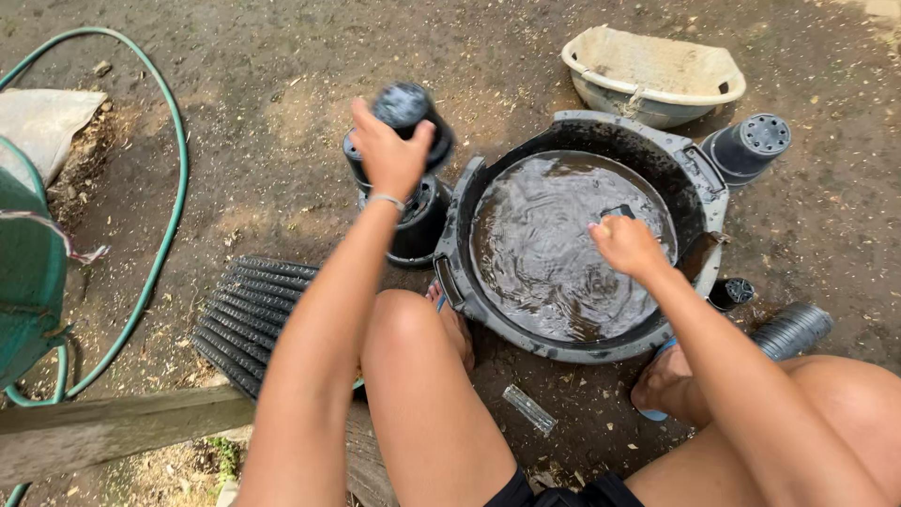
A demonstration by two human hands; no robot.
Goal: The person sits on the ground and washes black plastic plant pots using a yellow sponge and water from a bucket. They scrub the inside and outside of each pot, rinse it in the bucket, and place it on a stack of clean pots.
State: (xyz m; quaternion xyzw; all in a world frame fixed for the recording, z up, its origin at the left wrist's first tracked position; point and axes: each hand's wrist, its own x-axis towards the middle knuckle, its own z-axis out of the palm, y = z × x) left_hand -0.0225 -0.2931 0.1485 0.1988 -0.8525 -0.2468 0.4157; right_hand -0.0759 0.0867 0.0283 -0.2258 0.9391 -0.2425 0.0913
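- Knees and bare thighs fill the near edge; the person sits on a plank (103, 427) with sandalled feet planted just beside the tub (572, 122)
- Left hand (389, 155) is raised over the ground left of the tub; its fingers are curled tight about a small black pot (405, 105), held tilted with its base toward the camera; the pot is blurred, so it seems to be in motion
- Right hand (624, 244) hangs low over the muddy water (554, 253); its fingers are bent around something small and dark at the surface, though I cannot tell what, nor how firm the hold is
- Below the left hand stands a short stack of pots (413, 221), touching the tub's left rim; judged from this, some pots have been through the water and set aside there
- Left to do, as it seems: one pot (749, 145) on its side near the tub's far right corner, a tiny pot (732, 293) and a lying row of nested pots (793, 329) at the right; another ribbed row (244, 314) lies by the left knee; which pile is clean cannot be told
- Cream basin (657, 75) sits beyond the tub; a green hose (174, 188) curves off left
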